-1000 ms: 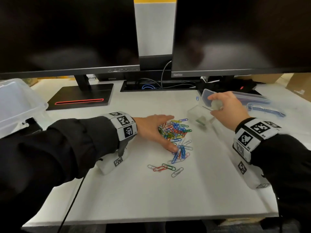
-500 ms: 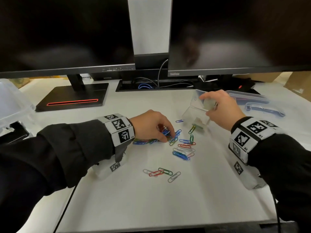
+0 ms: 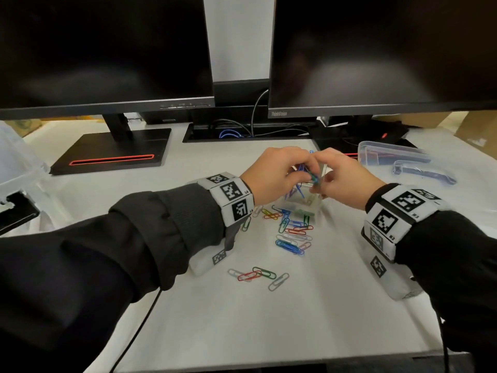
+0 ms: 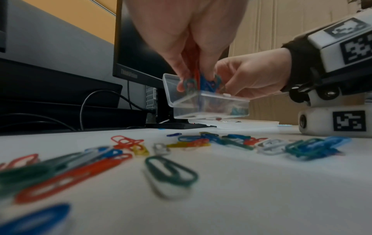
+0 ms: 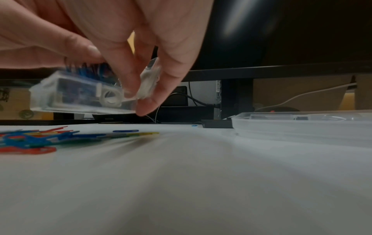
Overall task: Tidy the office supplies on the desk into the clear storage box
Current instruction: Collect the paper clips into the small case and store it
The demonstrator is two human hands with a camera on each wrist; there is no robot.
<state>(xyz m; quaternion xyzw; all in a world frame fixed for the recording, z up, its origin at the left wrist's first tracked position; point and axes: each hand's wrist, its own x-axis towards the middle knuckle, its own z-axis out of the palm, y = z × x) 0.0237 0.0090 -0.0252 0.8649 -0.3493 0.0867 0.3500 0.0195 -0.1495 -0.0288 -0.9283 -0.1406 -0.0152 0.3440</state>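
An office workstation is showing here: two dark monitors (image 3: pixel 102 49) are standing side by side on a white bench (image 3: pixel 269 319), cables (image 3: pixel 236 130) are running into a tray behind them, coloured paper clips (image 3: pixel 290 232) are lying scattered in front, and cardboard boxes (image 3: pixel 473 127) are sitting at the back.

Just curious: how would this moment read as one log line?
left hand: pinching paper clips over small clear box | right hand: holding box above desk | loose clips: remain on desk

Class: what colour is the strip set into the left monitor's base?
Red, on the black monitor base; the head view shows it best.
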